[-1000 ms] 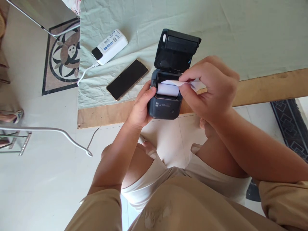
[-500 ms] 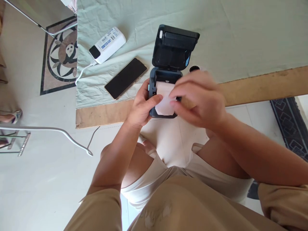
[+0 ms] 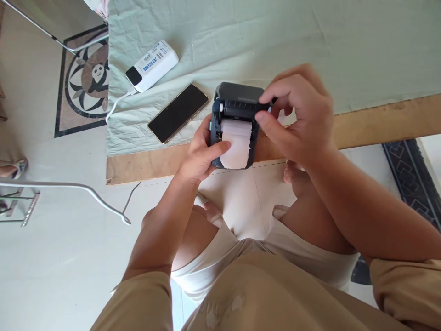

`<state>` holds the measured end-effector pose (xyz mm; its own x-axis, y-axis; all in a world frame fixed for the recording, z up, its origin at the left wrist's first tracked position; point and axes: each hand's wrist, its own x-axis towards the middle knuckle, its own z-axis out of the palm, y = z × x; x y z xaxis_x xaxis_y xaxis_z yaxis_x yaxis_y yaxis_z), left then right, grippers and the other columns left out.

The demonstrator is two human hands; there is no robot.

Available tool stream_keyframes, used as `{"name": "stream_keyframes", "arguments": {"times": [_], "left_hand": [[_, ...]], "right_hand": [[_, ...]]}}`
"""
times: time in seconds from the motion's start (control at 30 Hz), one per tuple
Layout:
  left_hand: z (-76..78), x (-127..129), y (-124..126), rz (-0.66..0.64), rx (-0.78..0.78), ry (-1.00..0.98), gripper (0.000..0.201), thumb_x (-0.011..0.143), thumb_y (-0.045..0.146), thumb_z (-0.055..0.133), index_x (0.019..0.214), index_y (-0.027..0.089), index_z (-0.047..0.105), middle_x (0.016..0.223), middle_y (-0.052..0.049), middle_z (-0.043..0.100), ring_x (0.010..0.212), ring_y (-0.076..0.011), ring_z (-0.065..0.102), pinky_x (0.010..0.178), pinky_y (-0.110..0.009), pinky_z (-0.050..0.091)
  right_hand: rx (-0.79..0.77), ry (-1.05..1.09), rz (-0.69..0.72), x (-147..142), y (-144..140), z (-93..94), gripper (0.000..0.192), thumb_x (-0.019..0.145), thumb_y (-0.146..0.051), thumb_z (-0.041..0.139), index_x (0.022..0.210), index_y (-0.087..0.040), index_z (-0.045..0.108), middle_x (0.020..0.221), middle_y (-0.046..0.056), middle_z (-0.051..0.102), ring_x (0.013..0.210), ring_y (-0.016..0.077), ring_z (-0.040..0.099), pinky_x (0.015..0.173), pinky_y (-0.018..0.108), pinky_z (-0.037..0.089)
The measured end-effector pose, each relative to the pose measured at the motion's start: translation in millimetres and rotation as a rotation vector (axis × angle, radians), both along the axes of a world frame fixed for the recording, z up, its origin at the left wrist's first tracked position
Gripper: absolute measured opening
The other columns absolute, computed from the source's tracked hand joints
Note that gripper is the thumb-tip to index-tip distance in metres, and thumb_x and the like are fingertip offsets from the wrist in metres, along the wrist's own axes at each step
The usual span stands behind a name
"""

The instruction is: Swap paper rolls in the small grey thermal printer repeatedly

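A small dark portable label printer [image 3: 254, 142] is held over the table's front edge, its hinged lid [image 3: 241, 92] partly lowered with a black roller along the edge. White paper [image 3: 236, 149] lies across the printer's front, reaching from under the lid. My left hand [image 3: 204, 154] is closed around the printer's left side, its thumb pressing on the paper. My right hand [image 3: 299, 115] pinches the lid's right corner between thumb and fingers. The roll compartment is mostly hidden beneath the lid.
A black-screened phone [image 3: 178, 113] and a white power bank [image 3: 153, 65] with a white cable [image 3: 117, 103] rest on the green cloth [image 3: 361, 55] left of the printer. The table has a wooden front edge [image 3: 148, 164]. A white curved metal rod [image 3: 69, 185] extends at lower left.
The lid has swung down from upright to partly lowered over the paper. My right hand has left the paper and moved up to the lid's corner. My left hand keeps its hold.
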<state>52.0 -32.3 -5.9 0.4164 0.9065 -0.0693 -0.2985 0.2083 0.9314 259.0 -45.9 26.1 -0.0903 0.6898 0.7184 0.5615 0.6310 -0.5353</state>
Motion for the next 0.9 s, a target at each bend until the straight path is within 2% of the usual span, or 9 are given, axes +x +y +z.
{"name": "stream_keyframes", "arguments": {"times": [0.17, 0.33, 0.47, 0.77, 0.9], "left_hand": [[0.5, -1.4, -0.6, 0.010, -0.033, 0.028, 0.049, 0.070, 0.026, 0.081, 0.115, 0.026, 0.060, 0.092, -0.001, 0.069, 0.071, -0.0166, 0.068, 0.052, -0.023, 0.053], [0.6, -1.5, 0.8, 0.000, -0.023, 0.001, 0.050, 0.068, 0.024, 0.083, 0.113, 0.025, 0.061, 0.094, -0.001, 0.068, 0.073, -0.0142, 0.066, 0.054, -0.021, 0.053], [2.0, -0.8, 0.9, -0.006, -0.031, -0.011, 0.050, 0.067, 0.023, 0.084, 0.112, 0.024, 0.060, 0.092, 0.000, 0.068, 0.071, -0.0131, 0.065, 0.053, -0.020, 0.053], [-0.3, -2.8, 0.8, -0.021, -0.038, -0.028, 0.054, 0.068, 0.021, 0.083, 0.117, 0.024, 0.060, 0.094, 0.000, 0.068, 0.074, -0.0146, 0.067, 0.055, -0.022, 0.053], [-0.4, -2.3, -0.4, -0.021, -0.024, -0.036, 0.053, 0.070, 0.023, 0.083, 0.117, 0.024, 0.060, 0.093, 0.000, 0.067, 0.072, -0.0135, 0.066, 0.054, -0.021, 0.052]], "right_hand": [[-0.097, -0.122, 0.007, 1.3, -1.5, -6.7, 0.007, 0.083, -0.027, 0.066, 0.089, -0.026, 0.061, 0.108, 0.002, 0.062, 0.061, 0.0070, 0.049, 0.062, 0.029, 0.051], [-0.124, -0.184, 0.007, 0.3, -2.7, -12.3, 0.006, 0.083, -0.027, 0.064, 0.088, -0.026, 0.063, 0.112, 0.003, 0.062, 0.071, 0.0112, 0.053, 0.064, 0.030, 0.051], [-0.123, -0.199, -0.002, -0.9, -3.2, -13.3, 0.005, 0.083, -0.026, 0.063, 0.088, -0.025, 0.063, 0.114, 0.004, 0.062, 0.070, 0.0110, 0.052, 0.064, 0.030, 0.048], [-0.099, -0.306, 0.028, 2.2, 0.9, -11.2, 0.007, 0.088, -0.032, 0.061, 0.085, -0.026, 0.065, 0.108, 0.002, 0.066, 0.077, 0.0146, 0.060, 0.072, 0.035, 0.051], [-0.111, -0.327, -0.071, 1.1, -1.8, -8.3, 0.011, 0.087, -0.038, 0.065, 0.094, -0.030, 0.066, 0.112, 0.002, 0.069, 0.097, 0.0229, 0.063, 0.084, 0.042, 0.051]]}}
